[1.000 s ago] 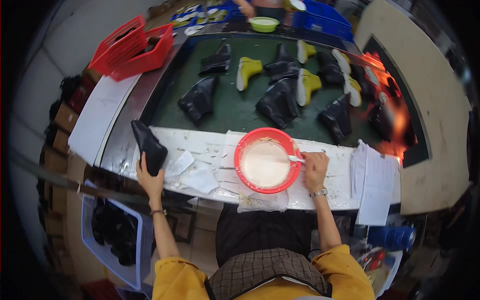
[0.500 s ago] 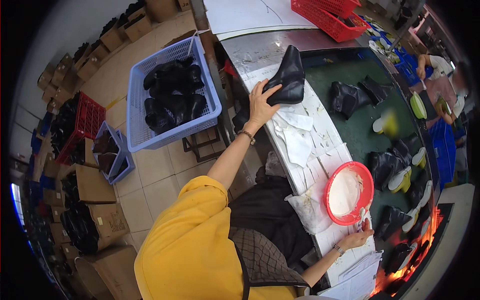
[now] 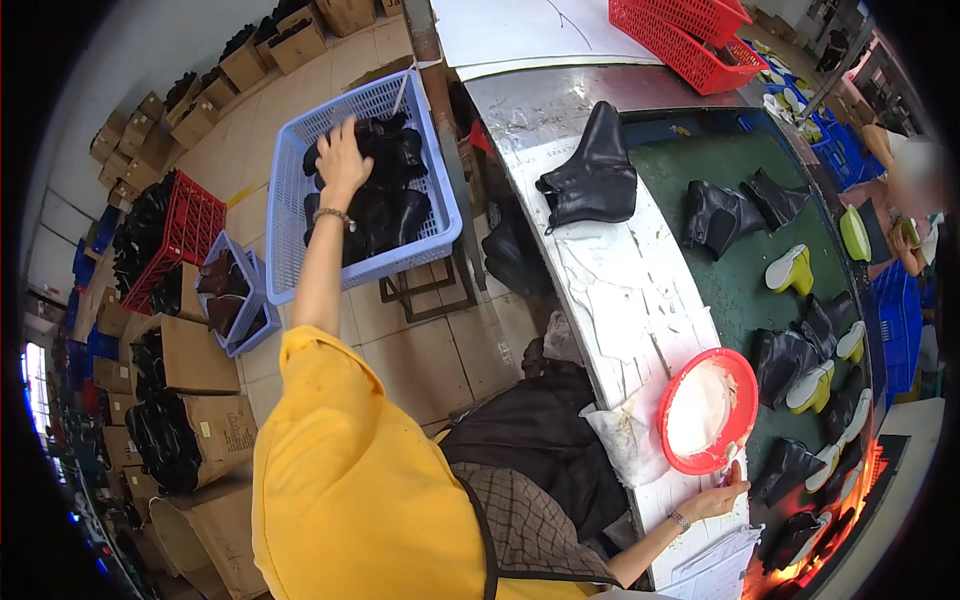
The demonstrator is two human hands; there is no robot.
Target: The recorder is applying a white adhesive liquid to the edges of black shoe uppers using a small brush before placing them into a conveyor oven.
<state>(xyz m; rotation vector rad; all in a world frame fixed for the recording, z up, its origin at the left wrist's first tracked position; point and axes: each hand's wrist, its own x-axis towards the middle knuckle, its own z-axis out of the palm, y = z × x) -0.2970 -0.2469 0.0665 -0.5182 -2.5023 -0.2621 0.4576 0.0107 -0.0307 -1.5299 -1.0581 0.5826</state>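
Note:
My left hand (image 3: 343,163) reaches over the blue plastic basket (image 3: 450,190) on the left, fingers spread above the black boots (image 3: 395,215) heaped inside. Its fingertips are a little blurred, and contact with a boot is hard to make out. On the white bench (image 3: 670,270) a black ankle boot (image 3: 597,180) stands apart from both hands. By the lower rim of a red bowl (image 3: 750,400) of white paste (image 3: 697,408), my right hand (image 3: 718,497) pinches what looks like a paste-smeared brush (image 3: 737,450), its handle mostly hidden by the fingers.
White cloths (image 3: 605,290) lie on the bench, with papers (image 3: 705,570) at its near end. To the right, a green conveyor belt (image 3: 720,275) carries black boots and pale soles. A co-worker (image 3: 905,200) sits across it. Red baskets (image 3: 690,50) stand at the far end; cartons (image 3: 205,350) line the left.
My left hand has let go of the ankle boot on the bench and swung left to the blue basket. My right hand stays by the bowl. The view has shifted slightly.

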